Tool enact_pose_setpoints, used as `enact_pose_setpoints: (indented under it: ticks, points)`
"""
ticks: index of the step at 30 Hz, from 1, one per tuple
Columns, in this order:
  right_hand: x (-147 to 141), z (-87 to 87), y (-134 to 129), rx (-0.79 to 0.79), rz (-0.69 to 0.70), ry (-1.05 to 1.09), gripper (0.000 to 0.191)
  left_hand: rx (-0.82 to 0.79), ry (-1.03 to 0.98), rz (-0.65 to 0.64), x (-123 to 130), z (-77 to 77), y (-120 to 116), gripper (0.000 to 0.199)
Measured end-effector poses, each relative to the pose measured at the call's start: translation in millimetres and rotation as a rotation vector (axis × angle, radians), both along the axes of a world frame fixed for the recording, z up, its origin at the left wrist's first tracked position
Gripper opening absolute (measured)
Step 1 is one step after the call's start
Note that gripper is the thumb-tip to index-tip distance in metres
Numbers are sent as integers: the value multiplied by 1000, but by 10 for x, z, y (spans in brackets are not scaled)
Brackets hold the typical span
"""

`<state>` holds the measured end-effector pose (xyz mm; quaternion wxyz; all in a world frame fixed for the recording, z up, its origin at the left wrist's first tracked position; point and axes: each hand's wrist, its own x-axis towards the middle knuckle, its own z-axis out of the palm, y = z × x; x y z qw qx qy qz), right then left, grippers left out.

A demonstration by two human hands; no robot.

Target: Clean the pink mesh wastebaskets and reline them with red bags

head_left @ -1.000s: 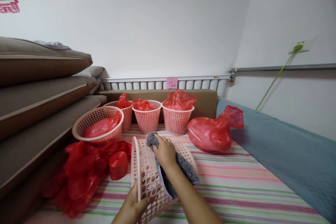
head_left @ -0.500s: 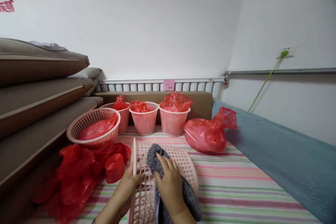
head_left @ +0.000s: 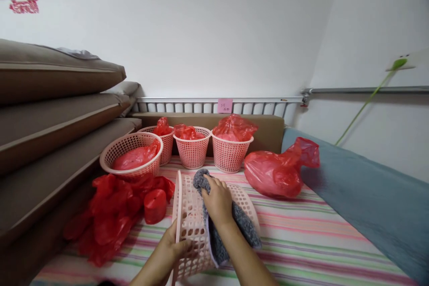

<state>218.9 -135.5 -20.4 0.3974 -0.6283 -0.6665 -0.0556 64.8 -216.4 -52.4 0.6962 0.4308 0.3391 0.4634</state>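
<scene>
Pink plastic lattice basket point(head_left: 193, 208) lies on its side on the striped sheet point(head_left: 321, 237), directly in front of the person, its mouth turned to the left and its base to the right. At the rim, the left hand point(head_left: 172, 242) holds it closed between thumb and fingers, the thumb over the lattice wall and the other fingertips mostly hidden. The right hand point(head_left: 217, 199) grasps a grey fleecy cloth point(head_left: 246, 228) and presses it against the upper side of the wall, with the rest of the cloth draping under the wrist. Just left of the basket stands a roll of red plastic point(head_left: 155, 207), touching crumpled red plastic bags point(head_left: 110, 221). Behind, four upright pink baskets point(head_left: 231, 156) hold red plastic bundles, and a knotted red bag point(head_left: 273, 174) lies to their right, near a blue-grey cover point(head_left: 362, 201).
</scene>
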Motion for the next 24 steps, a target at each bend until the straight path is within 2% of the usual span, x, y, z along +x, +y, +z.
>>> enact_pose_setpoints:
  ticks: [4,7,9,12,15,17,21,24]
  points:
    - [5,-58,-90,39,21,-8,43,60,35,127,87,245,178,45]
    - [26,-119,-230,57,45,11,42,71,24,183,160,426,358,39]
    - [53,-203,-372,62,68,25,42,65,19,183,181,467,394,40]
    - [92,-348,-600,77,95,24,43,71,14,169,161,411,293,39]
    - [104,-365,-703,82,91,16,45,99,-6,133,107,306,132,44]
    - [94,-273,-652,65,66,21,45,117,-28,103,75,256,60,49]
    - [41,-10,-371,5,3,13,41,108,-55,30,25,199,-1,57]
    - [-14,109,-175,-54,-24,-31,39,129,-45,31,-30,122,-43,60]
